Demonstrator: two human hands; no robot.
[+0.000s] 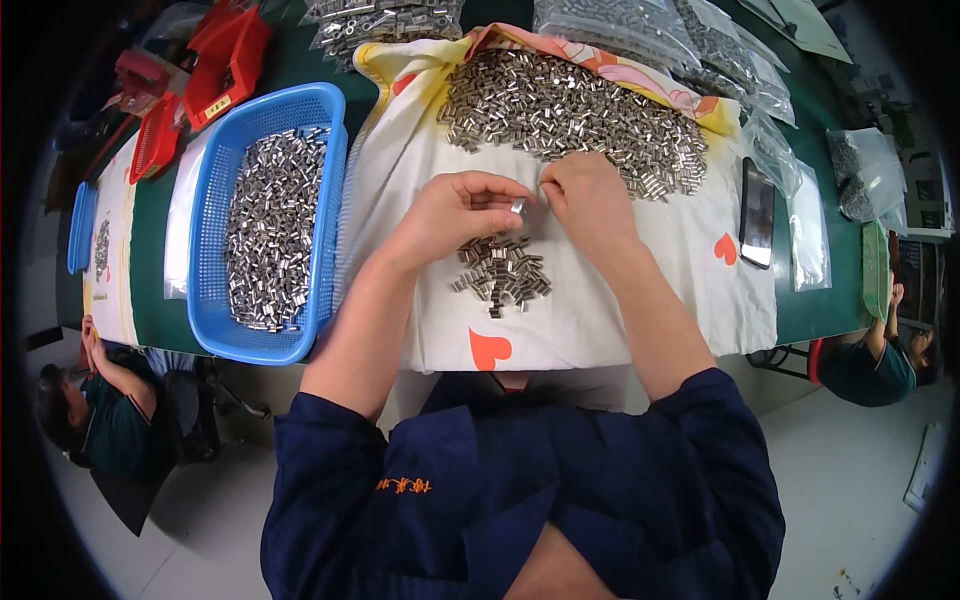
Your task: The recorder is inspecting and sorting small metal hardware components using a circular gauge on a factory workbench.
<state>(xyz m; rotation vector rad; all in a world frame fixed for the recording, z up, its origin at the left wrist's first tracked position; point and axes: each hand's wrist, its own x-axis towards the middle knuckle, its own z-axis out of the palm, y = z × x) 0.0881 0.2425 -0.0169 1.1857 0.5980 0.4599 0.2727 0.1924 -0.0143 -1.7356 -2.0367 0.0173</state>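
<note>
left hand point(450, 215) pinches metal piece point(518, 207) near small pile point(500, 270) on cloth point(620, 320); right hand point(592, 205) near big pile point(560, 100), fingertips pressed together, can't tell if holding anything.

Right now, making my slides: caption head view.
Left hand holding a small silvery metal piece, right hand alongside, above white heart-printed cloth.

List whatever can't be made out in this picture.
All in the head view:
Right hand: its own curled grip hides whether it pinches anything.
Left hand: its curl hides the palm, so anything beyond the metal piece it holds can't be seen.
Blue basket: heaped metal parts cover its bottom.
Clear bags: the top edge cuts them off.
</note>
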